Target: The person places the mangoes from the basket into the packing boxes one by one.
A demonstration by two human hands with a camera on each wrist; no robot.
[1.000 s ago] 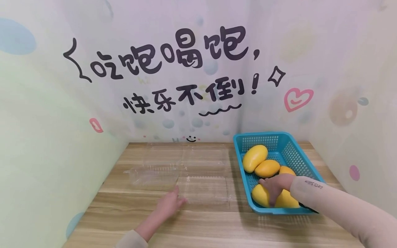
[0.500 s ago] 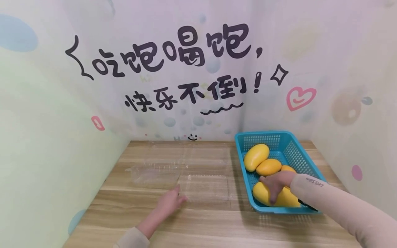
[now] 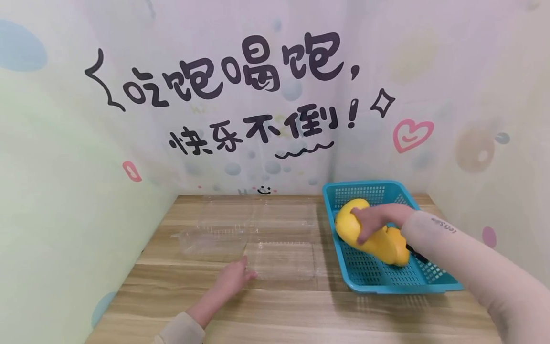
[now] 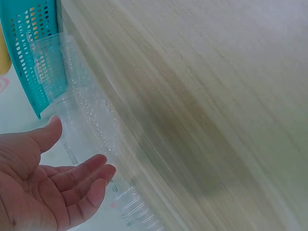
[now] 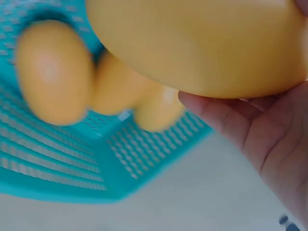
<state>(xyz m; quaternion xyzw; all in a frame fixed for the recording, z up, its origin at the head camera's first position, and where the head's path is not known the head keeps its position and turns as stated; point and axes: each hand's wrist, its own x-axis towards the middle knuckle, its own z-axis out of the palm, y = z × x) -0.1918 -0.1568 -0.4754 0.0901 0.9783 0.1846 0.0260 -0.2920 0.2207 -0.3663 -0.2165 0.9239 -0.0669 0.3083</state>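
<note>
My right hand grips a large yellow mango, raised inside the blue-green plastic basket. Below it lie other mangoes, partly covered by the hand and the held fruit in the head view. My left hand is at the near side of a clear plastic box, with thumb and fingers spread apart. Nothing lies in its palm in the left wrist view; whether its fingertips touch the clear plastic I cannot tell.
Another clear plastic piece lies left of the box, with transparent lid-like panels behind. They stand on a wood-grain table. A printed wall closes off the back.
My right hand has taken up the large mango from the near end of the basket and moved it up and toward the far side. The left hand has hardly moved.
</note>
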